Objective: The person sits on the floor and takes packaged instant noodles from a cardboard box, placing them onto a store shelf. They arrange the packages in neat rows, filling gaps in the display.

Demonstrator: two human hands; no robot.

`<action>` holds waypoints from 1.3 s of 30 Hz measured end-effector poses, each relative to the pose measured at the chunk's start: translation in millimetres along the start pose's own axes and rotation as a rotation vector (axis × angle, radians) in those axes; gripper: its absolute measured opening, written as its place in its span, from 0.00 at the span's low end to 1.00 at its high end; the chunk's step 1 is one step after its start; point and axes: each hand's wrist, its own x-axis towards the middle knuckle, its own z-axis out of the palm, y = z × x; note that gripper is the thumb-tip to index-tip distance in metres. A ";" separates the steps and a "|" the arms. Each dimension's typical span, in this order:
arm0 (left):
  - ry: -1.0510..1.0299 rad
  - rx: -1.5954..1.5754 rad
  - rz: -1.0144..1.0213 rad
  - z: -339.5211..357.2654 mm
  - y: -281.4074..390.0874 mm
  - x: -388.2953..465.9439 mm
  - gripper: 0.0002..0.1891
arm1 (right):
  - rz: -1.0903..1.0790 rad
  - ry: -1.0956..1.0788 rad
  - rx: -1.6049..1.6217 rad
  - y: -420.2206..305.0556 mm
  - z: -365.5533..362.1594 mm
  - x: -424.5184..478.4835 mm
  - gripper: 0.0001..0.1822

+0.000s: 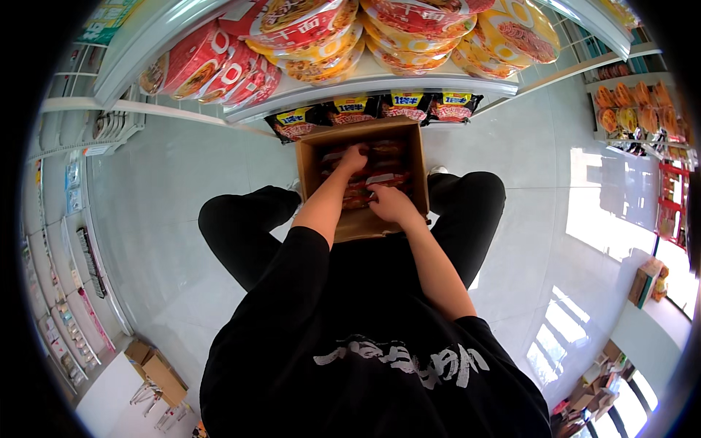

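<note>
An open cardboard box [420, 164] stands between my bent knees, just below the shelf front. Red plastic packets [386, 179] lie in rows inside it, with their far part in shadow. My left hand [355, 159] reaches into the middle of the box with its fingers curled down among the packets. Nearer to me, my right hand [391, 202] has its bent fingers at the edge of a red packet. Whether either hand grips a packet is hidden by the fingers and the shadow.
Red and yellow instant-noodle bowls [306, 49] are stacked on the shelf [383, 87] above the box. Black noodle packs [350, 111] stand low beneath its edge. Product racks line the left and right sides. Cardboard boxes [159, 372] sit at the lower left.
</note>
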 end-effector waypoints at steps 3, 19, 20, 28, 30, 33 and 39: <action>-0.038 0.081 -0.010 3.1 1.5 7.1 0.21 | 0.026 -0.058 -0.046 -10.7 -4.4 -2.4 0.25; 0.137 0.414 0.237 -16.7 54.0 -57.2 0.05 | 0.028 0.082 0.097 6.4 8.4 1.2 0.23; 0.131 0.413 0.225 -17.0 56.2 -60.4 0.05 | 0.033 0.084 0.105 7.8 9.3 -1.3 0.23; 0.147 0.350 0.304 -18.9 57.2 -73.9 0.10 | 0.031 0.164 0.074 15.2 17.1 -13.4 0.24; 0.141 0.298 0.176 -14.1 50.7 -74.8 0.13 | 0.047 0.155 0.106 19.7 22.7 -16.2 0.25; 0.186 0.048 0.037 1.2 24.6 -64.7 0.22 | 0.048 0.119 0.103 20.2 24.6 -15.7 0.26; -0.045 -0.589 -0.323 15.4 30.5 -44.6 0.28 | 0.055 0.097 0.169 15.1 13.3 -9.5 0.26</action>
